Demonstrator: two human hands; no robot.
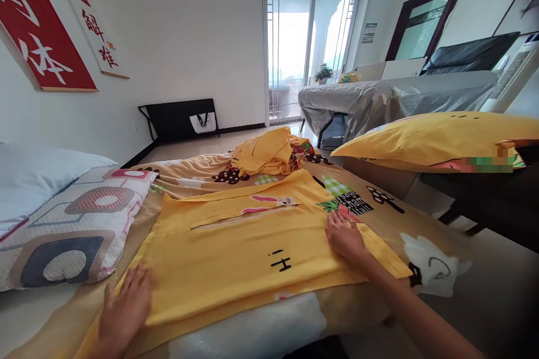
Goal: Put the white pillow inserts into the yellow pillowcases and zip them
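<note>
A yellow pillowcase (227,258) lies spread on the bed, printed with "Hi" and a rabbit. A long slit opening runs across its upper part. My left hand (128,303) rests with fingers stretched out on its near left edge, a little blurred. Toward the right side, my right hand (343,235) lies flat on the cloth beside a red and green print. Neither hand grips anything. The cloth shows small creases, and its near edge looks folded over.
A crumpled yellow cloth (267,151) lies at the bed's far side. Left are a patterned pillow (80,230) and a white pillow (46,179). A yellow-cased pillow (429,140) rests on dark furniture at right. Behind stands a plastic-covered table (379,95).
</note>
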